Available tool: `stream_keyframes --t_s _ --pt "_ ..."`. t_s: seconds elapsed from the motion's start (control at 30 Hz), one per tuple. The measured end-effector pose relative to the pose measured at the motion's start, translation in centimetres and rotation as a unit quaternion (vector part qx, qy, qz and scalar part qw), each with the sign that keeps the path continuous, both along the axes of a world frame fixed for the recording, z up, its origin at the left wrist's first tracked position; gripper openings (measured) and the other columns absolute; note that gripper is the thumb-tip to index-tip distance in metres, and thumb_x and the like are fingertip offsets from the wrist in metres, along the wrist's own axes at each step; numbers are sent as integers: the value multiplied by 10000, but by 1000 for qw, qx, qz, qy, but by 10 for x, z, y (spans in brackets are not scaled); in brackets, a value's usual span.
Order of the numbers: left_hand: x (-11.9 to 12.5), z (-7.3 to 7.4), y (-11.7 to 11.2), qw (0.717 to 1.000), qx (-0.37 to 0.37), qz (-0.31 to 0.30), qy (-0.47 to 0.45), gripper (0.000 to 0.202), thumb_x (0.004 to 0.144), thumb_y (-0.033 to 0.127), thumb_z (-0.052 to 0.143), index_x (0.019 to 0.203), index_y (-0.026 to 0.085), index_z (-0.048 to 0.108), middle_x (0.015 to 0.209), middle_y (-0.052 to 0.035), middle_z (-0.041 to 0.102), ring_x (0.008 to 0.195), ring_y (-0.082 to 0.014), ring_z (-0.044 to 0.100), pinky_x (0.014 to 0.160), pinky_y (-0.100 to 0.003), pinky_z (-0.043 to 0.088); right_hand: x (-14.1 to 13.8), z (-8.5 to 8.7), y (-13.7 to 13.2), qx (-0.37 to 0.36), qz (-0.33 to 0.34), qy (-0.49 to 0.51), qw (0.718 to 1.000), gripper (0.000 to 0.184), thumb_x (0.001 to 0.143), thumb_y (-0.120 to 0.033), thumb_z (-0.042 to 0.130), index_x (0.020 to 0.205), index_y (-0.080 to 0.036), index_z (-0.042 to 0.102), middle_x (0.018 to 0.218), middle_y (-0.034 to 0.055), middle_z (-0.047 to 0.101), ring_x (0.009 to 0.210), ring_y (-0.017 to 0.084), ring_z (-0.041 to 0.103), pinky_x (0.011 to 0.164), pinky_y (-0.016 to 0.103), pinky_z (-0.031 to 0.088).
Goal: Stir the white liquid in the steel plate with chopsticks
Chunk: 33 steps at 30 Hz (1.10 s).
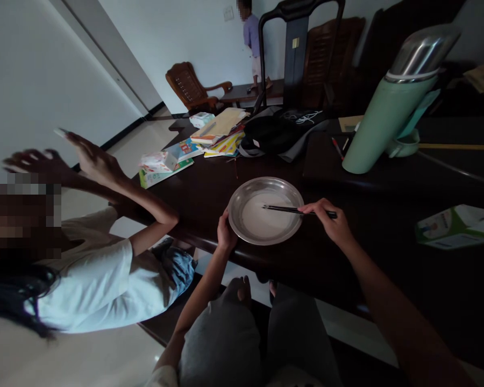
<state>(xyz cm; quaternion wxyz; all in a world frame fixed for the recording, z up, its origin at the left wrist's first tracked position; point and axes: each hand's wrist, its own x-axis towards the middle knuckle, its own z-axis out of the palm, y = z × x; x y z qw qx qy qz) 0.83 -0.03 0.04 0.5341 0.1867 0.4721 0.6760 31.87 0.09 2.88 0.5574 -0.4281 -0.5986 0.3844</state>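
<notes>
A round metal plate (242, 196) holding a whitish liquid or batter sits near the front edge of a dark wooden table (387, 252). My left hand (225, 232) grips the plate's near-left rim, fingers curled around it. My right hand (331, 220) is closed on a pair of dark chopsticks (292, 209), whose tips reach over the middle of the plate.
A person in a white shirt (105, 279) sits at my left, arms raised over the table corner. A green thermos (387, 107), a black bag (270, 134), books (221, 137), a tissue pack (158, 161) and a box (460, 226) lie on the table. Another person (253, 40) stands far back by chairs.
</notes>
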Motion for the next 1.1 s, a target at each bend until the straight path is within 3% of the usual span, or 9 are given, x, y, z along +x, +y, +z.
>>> stream_keyframes --t_s 0.1,0.3,0.5,0.67,0.77,0.87,0.97,1.1 --pt "0 0 0 1000 -4 -5 3 245 857 419 751 1005 245 841 990 -53 860 1209 -331 787 1083 -417 600 3 0 1 -12 -35 35 999 609 995 -821 660 723 -292 790 819 60 864 856 295 843 933 486 663" --pt "-1 0 1 1000 -3 -5 15 231 843 424 776 982 246 827 1000 -52 855 1238 -331 771 1098 -420 590 -2 -1 0 1 47 -11 999 581 971 -844 673 778 -319 829 927 71 895 977 311 849 1015 507 654" --pt "1 -2 2 1000 -3 3 -6 188 827 404 766 928 254 816 1019 -61 859 1273 -350 763 1107 -434 603 5 -1 3 -15 -22 31 999 631 995 -828 652 692 -288 771 816 66 866 856 298 846 944 490 663" --pt "0 -2 1 1000 -7 6 3 157 825 405 773 872 257 793 959 -58 846 1233 -352 771 1083 -427 610 0 -2 -1 -18 52 11 998 592 967 -835 690 764 -298 836 871 62 883 933 308 861 993 493 655" --pt "-1 -2 0 1000 -4 -2 16 184 841 426 776 913 259 807 977 -62 850 1248 -358 767 1089 -434 605 1 -1 -1 -7 14 0 1000 572 966 -829 697 775 -308 838 921 59 895 986 310 856 1023 498 641" --pt "-1 -3 0 1000 -3 -8 15 221 853 431 754 967 252 816 1004 -66 850 1264 -363 763 1099 -455 602 4 0 -1 -8 -34 30 999 615 994 -822 661 714 -290 792 836 61 873 871 298 849 941 484 660" --pt "-1 -5 0 1000 1 -1 15 247 862 439 745 1008 255 820 992 -59 848 1252 -355 765 1094 -450 600 2 -1 -2 -10 -3 39 999 609 996 -811 671 712 -285 788 804 59 861 821 289 842 906 467 667" --pt "-2 -6 1 1000 15 0 6 240 835 411 753 992 243 822 1004 -59 854 1252 -347 764 1105 -428 590 -1 -2 -2 -3 30 12 999 567 972 -811 708 770 -294 822 894 59 884 915 288 850 972 465 652"
